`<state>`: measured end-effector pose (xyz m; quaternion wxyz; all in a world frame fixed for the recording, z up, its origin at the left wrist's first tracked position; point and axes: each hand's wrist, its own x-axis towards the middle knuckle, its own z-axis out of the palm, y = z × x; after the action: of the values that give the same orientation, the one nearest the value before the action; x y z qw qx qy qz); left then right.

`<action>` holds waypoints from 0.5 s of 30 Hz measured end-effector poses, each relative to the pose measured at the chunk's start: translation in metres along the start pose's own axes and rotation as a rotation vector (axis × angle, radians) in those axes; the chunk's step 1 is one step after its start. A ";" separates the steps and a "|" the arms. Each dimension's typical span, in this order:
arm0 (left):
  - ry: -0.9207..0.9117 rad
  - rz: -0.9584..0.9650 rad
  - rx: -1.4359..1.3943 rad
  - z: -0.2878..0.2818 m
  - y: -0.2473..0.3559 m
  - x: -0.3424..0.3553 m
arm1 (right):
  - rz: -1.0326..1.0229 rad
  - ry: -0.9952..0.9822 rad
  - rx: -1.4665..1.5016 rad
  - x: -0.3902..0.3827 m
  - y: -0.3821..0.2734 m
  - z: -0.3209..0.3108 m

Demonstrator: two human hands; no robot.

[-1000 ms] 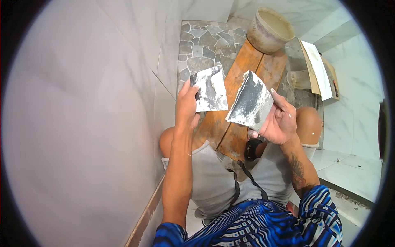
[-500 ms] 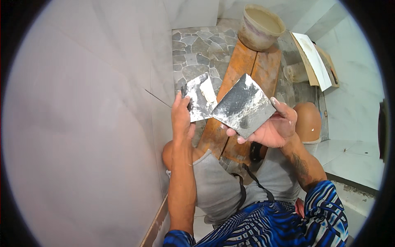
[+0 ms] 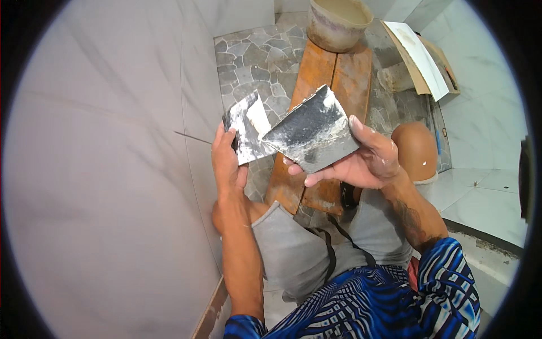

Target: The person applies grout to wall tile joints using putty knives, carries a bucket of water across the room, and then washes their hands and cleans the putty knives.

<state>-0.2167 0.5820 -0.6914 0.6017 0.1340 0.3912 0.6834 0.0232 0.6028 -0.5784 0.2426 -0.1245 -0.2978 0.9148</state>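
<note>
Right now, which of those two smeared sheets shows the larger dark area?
The sheet in the right hand, broadly dark; the other sheet in the left hand looks mostly white.

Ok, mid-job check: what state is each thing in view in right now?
Left plate: gripped in the left hand, smeared with white
Right plate: held in the right hand, tilted, partly dark, partly white-smeared
Wooden planks: side by side, stained
Bucket: upright on the planks, open-topped, contents unclear
White panel: slanted, smudged

No readable text or signs appear
</note>
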 end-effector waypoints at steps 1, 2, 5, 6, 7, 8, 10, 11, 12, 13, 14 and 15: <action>-0.021 0.017 0.029 -0.002 0.001 0.000 | 0.019 0.028 -0.143 0.000 0.002 0.000; -0.003 0.000 0.033 -0.002 0.001 -0.003 | 0.014 -0.004 -0.210 -0.005 0.001 -0.002; -0.022 0.008 0.008 -0.004 -0.003 -0.015 | -0.028 0.015 -0.560 -0.012 -0.007 -0.001; -0.013 0.011 -0.003 -0.007 -0.004 -0.018 | -0.015 0.011 -0.564 -0.012 -0.007 0.001; -0.023 0.018 -0.012 -0.011 -0.005 -0.021 | -0.038 0.037 -0.723 -0.012 -0.009 0.003; -0.034 0.028 -0.020 -0.015 -0.003 -0.024 | -0.064 0.057 -0.883 -0.008 -0.009 0.007; -0.042 0.049 0.008 -0.022 0.007 -0.020 | -0.089 0.043 -1.193 0.004 -0.013 0.010; -0.059 0.062 0.046 -0.024 0.011 -0.018 | -0.128 0.035 -1.496 0.009 -0.016 0.011; -0.079 0.052 0.039 -0.025 0.014 -0.018 | -0.194 -0.020 -1.817 0.014 -0.019 0.015; -0.067 0.050 0.030 -0.028 0.011 -0.019 | -0.181 -0.030 -1.815 0.017 -0.017 0.015; -0.074 0.063 0.025 -0.030 0.011 -0.018 | -0.168 -0.046 -1.943 0.020 -0.015 0.015; -0.080 0.075 0.021 -0.032 0.009 -0.017 | -0.155 -0.062 -2.069 0.023 -0.012 0.014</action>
<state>-0.2405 0.5548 -0.7012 0.5893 0.1822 0.3684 0.6955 0.0029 0.6165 -0.5618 0.0675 -0.2287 -0.9510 0.1966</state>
